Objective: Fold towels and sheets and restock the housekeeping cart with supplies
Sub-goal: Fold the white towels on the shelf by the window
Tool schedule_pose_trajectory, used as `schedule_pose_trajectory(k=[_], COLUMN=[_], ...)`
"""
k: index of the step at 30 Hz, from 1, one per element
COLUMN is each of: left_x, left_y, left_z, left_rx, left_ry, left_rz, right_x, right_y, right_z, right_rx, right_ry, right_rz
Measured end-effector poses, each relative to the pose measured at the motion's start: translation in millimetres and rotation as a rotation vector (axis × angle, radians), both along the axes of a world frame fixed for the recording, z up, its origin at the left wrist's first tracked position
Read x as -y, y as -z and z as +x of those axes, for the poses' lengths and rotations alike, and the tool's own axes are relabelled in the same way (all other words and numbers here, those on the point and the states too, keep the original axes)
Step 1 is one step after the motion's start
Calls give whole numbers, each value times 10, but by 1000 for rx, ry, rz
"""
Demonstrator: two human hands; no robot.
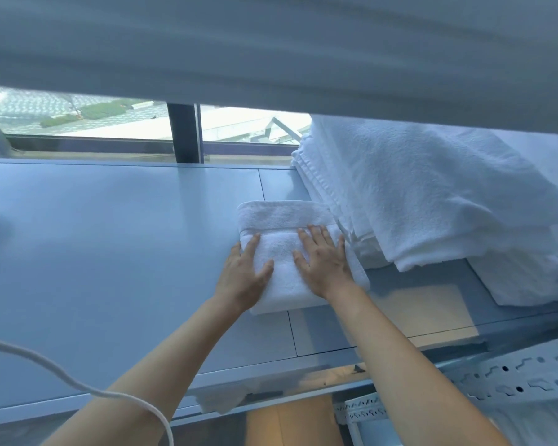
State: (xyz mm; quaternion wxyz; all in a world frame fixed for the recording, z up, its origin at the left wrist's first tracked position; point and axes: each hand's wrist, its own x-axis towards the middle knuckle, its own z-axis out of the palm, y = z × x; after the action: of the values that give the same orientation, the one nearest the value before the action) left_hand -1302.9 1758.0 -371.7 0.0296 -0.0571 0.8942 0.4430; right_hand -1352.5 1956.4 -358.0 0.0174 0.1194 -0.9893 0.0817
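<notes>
Now both hands lie flat on the small folded towel (287, 249), which sits on the grey shelf (110, 252) just beside the big stack of white linens (432, 201). Left hand (244, 278) and right hand (324, 260) have straight fingers, gripping nothing. Best to press evenly outward, square the edges (the banded fold faces the window), then slide it snug to the stack.

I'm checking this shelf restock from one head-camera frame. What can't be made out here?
- Folded towel: its top is partly covered by the left hand and right hand lying flat on it.
- Towel stack: its right side is cut off by the frame edge, and the upper shelf hides its top.
- Lower level: the shelf board hides it; the count is unknown.
</notes>
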Motion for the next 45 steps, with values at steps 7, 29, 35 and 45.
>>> schedule_pose_trajectory(k=[7, 29, 35, 45], left_x=[576, 5748, 6170, 5915], left_y=[-189, -216, 348, 417], left_z=[238, 1782, 2182, 2570], left_rx=[-103, -69, 150, 28], left_ry=[-7, -509, -362, -215], left_rz=[-138, -574, -639, -625], right_x=[625, 5513, 6253, 6835], right_y=[-167, -357, -367, -419], right_z=[130, 1287, 1498, 1288], right_rx=[-36, 77, 117, 42], right_ry=[-68, -537, -568, -607], right_rz=[-105, -270, -274, -170])
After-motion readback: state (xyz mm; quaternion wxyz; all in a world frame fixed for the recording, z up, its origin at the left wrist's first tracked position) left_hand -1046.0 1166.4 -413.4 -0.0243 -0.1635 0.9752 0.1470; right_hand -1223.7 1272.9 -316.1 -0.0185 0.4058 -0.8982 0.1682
